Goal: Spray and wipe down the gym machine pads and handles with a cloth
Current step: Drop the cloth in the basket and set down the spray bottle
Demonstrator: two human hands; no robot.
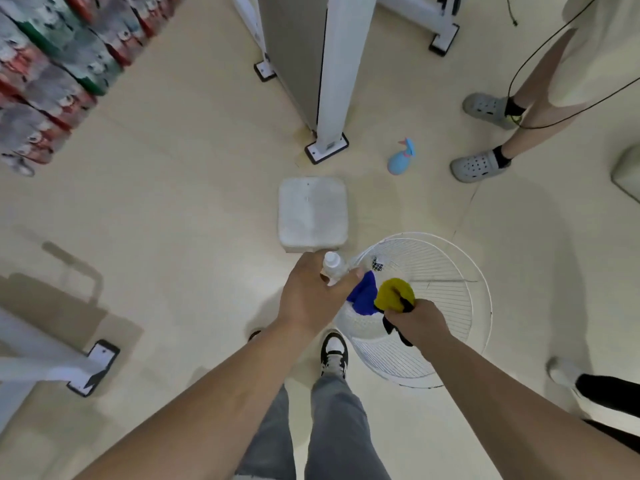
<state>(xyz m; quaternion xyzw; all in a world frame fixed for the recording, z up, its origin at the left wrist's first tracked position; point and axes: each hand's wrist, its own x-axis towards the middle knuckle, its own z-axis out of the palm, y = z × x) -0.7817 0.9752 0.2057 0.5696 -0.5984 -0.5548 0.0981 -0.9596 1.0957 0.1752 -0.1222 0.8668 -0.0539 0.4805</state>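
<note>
My left hand [313, 294] is closed around a clear bottle with a white cap [332, 263], held upright over the floor. My right hand [417, 322] grips a yellow cloth [393, 294] with a black strip hanging from it. A blue cloth [363, 294] lies between my two hands, on top of a white fan. A small blue spray bottle [401, 158] lies on the floor farther ahead. The white frame of a gym machine [332, 81] stands beyond it.
A white wire fan [433, 271] stands just right of my feet. A white square block [311, 213] sits on the floor ahead. Another person's legs in grey clogs [479, 166] stand at the right with a black cable. Another machine foot [95, 367] is at left.
</note>
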